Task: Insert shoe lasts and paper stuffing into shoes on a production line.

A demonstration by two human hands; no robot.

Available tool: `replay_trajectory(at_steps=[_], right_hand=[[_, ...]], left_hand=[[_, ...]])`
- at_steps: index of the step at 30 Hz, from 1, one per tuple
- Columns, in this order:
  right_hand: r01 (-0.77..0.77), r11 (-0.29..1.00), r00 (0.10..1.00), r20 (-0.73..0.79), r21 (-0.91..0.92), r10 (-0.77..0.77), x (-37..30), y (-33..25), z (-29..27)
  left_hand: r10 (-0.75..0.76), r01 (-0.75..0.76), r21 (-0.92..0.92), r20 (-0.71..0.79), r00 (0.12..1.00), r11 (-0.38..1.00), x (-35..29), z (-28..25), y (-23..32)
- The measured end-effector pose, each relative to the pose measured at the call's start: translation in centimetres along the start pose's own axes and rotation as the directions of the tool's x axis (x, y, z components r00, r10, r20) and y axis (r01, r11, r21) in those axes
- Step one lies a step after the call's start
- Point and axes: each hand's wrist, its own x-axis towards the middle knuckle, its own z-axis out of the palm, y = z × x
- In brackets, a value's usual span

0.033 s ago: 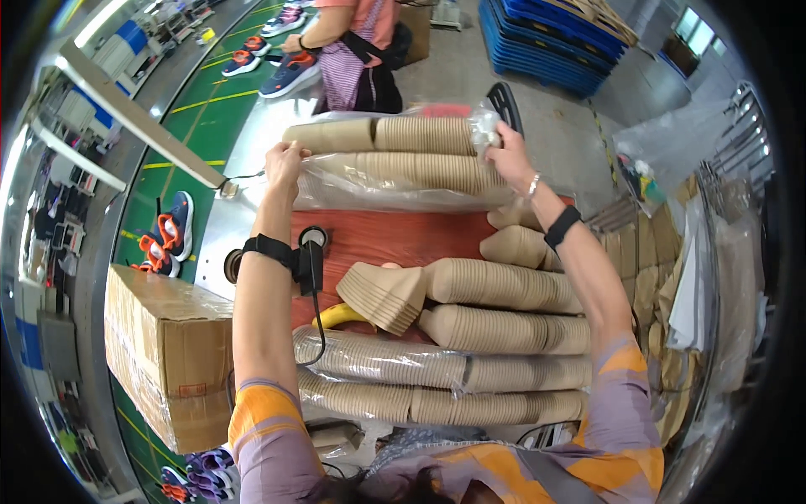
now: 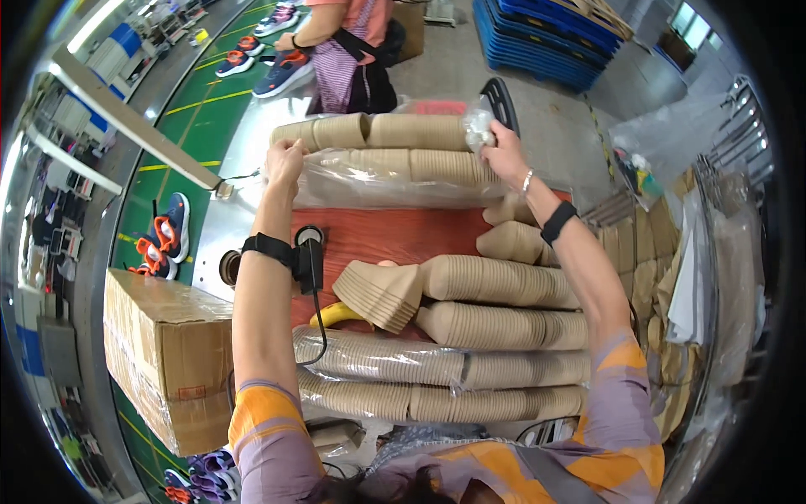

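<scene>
Both my arms reach to the far side of a red-topped table (image 2: 378,235). A clear plastic bag (image 2: 361,195) lies there, with two long rows of nested brown paper-pulp shoe inserts (image 2: 420,133). My left hand (image 2: 285,161) is closed at the bag's left end, fingertips pinched on the plastic. My right hand (image 2: 506,158) grips the bunched plastic at the right end. Nearer me lie more nested insert stacks (image 2: 504,281), some wrapped in clear film. A short loose stack (image 2: 378,294) leans beside a yellow banana (image 2: 336,315), which is partly covered.
A taped cardboard box (image 2: 168,361) stands left of my arm. Beyond it runs a green conveyor (image 2: 189,126) carrying sneakers (image 2: 172,227). Another person (image 2: 344,50) works at the far side. Blue pallets (image 2: 537,42) are stacked far right; sacks of inserts (image 2: 638,252) sit at right.
The far row of inserts has slid slightly left toward my left hand, and a gap shows among its left pieces. Both hands keep their hold on the bag.
</scene>
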Motion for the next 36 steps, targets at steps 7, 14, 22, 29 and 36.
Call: replay_trajectory(at_steps=[7,14,22,29,36], right_hand=[[0.108,0.976,0.991,0.101,-0.191,-0.089,-0.4,-0.1,-1.8],[0.098,0.993,0.992,-0.075,-0.072,-0.103,-4.9,0.3,-7.4],[-0.273,0.95,0.936,0.187,-0.155,0.299,-15.9,7.8,-11.1],[-0.185,0.9,0.921,0.25,-0.396,0.3,-17.2,6.4,-10.8],[-0.415,0.764,0.903,0.118,0.494,0.413,-20.1,6.9,-17.2]], left_hand=[[0.403,-0.308,0.509,-0.085,0.911,0.804,-3.7,3.2,0.9],[0.617,-0.748,0.343,0.424,0.663,0.568,-14.4,6.3,2.1],[0.576,-0.824,0.183,0.634,0.516,0.537,-19.7,5.4,0.5],[0.467,-0.69,0.068,0.688,0.556,0.721,-21.7,7.6,0.5],[0.42,-0.592,-0.004,0.709,0.567,0.806,-22.9,10.3,-0.3]])
